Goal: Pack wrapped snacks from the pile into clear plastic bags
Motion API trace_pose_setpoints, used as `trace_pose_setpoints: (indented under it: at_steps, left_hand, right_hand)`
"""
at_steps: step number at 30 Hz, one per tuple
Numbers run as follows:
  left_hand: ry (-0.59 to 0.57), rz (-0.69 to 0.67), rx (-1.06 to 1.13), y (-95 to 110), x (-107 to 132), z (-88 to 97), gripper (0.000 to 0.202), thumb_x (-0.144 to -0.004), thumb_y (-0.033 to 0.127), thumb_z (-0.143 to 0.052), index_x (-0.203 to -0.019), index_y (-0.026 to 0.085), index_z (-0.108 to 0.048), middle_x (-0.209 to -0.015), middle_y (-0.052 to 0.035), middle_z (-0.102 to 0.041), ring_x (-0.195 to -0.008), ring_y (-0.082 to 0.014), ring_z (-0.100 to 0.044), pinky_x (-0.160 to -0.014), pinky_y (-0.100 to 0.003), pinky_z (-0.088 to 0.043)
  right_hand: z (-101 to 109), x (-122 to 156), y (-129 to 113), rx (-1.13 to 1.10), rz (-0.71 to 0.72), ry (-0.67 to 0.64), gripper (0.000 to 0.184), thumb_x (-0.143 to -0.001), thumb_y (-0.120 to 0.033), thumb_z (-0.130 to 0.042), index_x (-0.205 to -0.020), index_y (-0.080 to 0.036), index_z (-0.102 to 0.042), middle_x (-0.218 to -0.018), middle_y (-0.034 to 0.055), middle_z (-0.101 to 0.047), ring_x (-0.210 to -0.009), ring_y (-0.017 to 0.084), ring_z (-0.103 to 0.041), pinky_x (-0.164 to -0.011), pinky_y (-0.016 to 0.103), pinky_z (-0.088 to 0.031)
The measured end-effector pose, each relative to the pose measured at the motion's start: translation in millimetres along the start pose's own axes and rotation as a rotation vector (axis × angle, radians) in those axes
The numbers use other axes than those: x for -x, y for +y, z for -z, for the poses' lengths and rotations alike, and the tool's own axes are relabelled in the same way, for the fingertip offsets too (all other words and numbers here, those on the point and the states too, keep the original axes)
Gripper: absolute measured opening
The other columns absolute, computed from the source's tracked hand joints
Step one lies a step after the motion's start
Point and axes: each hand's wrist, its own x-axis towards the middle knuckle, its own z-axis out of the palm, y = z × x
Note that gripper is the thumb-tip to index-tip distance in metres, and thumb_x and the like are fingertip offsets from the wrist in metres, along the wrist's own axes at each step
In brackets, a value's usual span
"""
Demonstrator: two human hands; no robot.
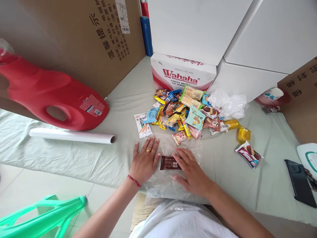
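Observation:
A dark brown wrapped snack bar [168, 163] lies on a sheet of clear plastic film [160, 183] at the front of the cloth-covered surface. My left hand [145, 160] rests flat beside the bar's left end, fingers spread, apart from the bar. Over its right end reaches my right hand [189, 168], fingers stretched out; whether they touch the bar I cannot tell. Just beyond my hands is a heap of wrapped snacks [170, 114], with a white snack packet [143, 125] at its left edge and a small cream packet [179, 137] at its near edge.
Left stand a red detergent bottle [61, 96] and a white roll [71, 136]. A Wahaha box [183, 71] backs the heap, with a crumpled clear bag [230, 104] beside it. Rightward lie a purple-and-white snack [249, 154] and a phone [300, 181]. A green stool [44, 215] is below left.

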Motion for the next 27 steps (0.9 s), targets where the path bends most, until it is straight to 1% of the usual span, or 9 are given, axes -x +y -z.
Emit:
trace_pose_setpoints:
  at_steps: [3,6,11,14,17,19,22,25,27]
  left_hand:
    - [0.004,0.008,0.013,-3,1,0.4,0.056,-0.106,0.038,-0.026,-0.16,0.025,-0.032,-0.163,-0.0105,-0.036,-0.149,-0.0293,-0.039,-0.124,-0.059,-0.017]
    - [-0.001,0.015,0.018,-1,-7,0.8,0.056,-0.106,0.039,-0.026,-0.16,0.025,-0.032,-0.162,-0.011,-0.038,-0.149,-0.0285,-0.04,-0.125,-0.058,-0.015]
    - [-0.028,-0.016,0.008,5,-26,1.7,0.054,-0.106,0.04,-0.027,-0.156,0.024,-0.041,-0.162,-0.0096,-0.039,-0.15,-0.0278,-0.038,-0.125,-0.058,-0.011]
    - [-0.039,-0.069,0.012,0,-29,0.4,0.053,-0.106,0.039,-0.027,-0.155,0.026,-0.041,-0.163,-0.008,-0.036,-0.149,-0.0269,-0.039,-0.125,-0.058,-0.01]
    - [-0.047,-0.096,0.007,-7,-27,-1.6,0.054,-0.106,0.04,-0.027,-0.156,0.025,-0.04,-0.164,-0.0086,-0.034,-0.15,-0.0272,-0.038,-0.125,-0.059,-0.01]
    - [-0.048,-0.098,-0.001,-9,-26,-2.4,0.054,-0.106,0.04,-0.028,-0.157,0.024,-0.039,-0.164,-0.0088,-0.033,-0.15,-0.028,-0.038,-0.124,-0.06,-0.011]
    - [-0.054,-0.103,-0.003,-8,-26,-2.7,0.055,-0.106,0.041,-0.029,-0.157,0.024,-0.038,-0.164,-0.0091,-0.033,-0.149,-0.0292,-0.039,-0.123,-0.062,-0.013]
    - [-0.051,-0.1,0.009,-7,-27,-2.5,0.055,-0.105,0.04,-0.03,-0.157,0.025,-0.038,-0.164,-0.0096,-0.035,-0.149,-0.0302,-0.039,-0.123,-0.063,-0.014]
    - [-0.04,-0.098,0.025,-6,-27,-2.8,0.055,-0.105,0.04,-0.031,-0.158,0.026,-0.037,-0.164,-0.01,-0.035,-0.148,-0.031,-0.04,-0.124,-0.063,-0.013]
  right_hand:
    - [-6,15,24,0.093,-0.161,0.14,0.071,-0.104,-0.039,-0.04,-0.166,-0.029,-0.006,-0.166,0.0104,-0.032,-0.153,0.033,-0.03,-0.122,0.066,-0.028]
    - [-6,23,53,0.201,-0.286,0.202,0.066,-0.105,-0.033,-0.037,-0.166,-0.033,-0.009,-0.163,0.009,-0.038,-0.151,0.034,-0.034,-0.119,0.068,-0.031]
    - [7,36,83,0.216,-0.263,0.137,0.056,-0.105,-0.035,-0.04,-0.161,-0.032,-0.033,-0.159,0.006,-0.045,-0.149,0.032,-0.04,-0.12,0.066,-0.031]
    - [31,37,92,0.131,-0.252,0.153,0.043,-0.104,-0.035,-0.042,-0.144,-0.031,-0.059,-0.14,0.007,-0.065,-0.136,0.031,-0.055,-0.112,0.061,-0.044]
    - [63,10,96,0.08,-0.269,0.3,0.034,-0.104,-0.036,-0.044,-0.125,-0.029,-0.071,-0.118,0.0077,-0.075,-0.116,0.028,-0.068,-0.101,0.05,-0.055]
    - [79,-24,100,0.164,-0.235,0.359,0.039,-0.101,-0.041,-0.053,-0.134,-0.026,-0.064,-0.134,0.0107,-0.067,-0.13,0.031,-0.057,-0.11,0.052,-0.046]
    - [91,-77,114,0.267,-0.172,0.211,0.067,-0.09,-0.042,-0.068,-0.15,-0.018,-0.049,-0.153,0.0171,-0.049,-0.143,0.036,-0.04,-0.117,0.057,-0.036]
    - [99,-108,139,0.266,-0.176,0.095,0.053,-0.087,-0.026,-0.067,-0.138,-0.012,-0.06,-0.136,0.0199,-0.062,-0.126,0.035,-0.055,-0.107,0.05,-0.044]
    - [112,-115,159,0.196,-0.246,0.174,0.039,-0.089,-0.025,-0.062,-0.126,-0.014,-0.067,-0.12,0.0155,-0.07,-0.111,0.032,-0.062,-0.098,0.046,-0.049]
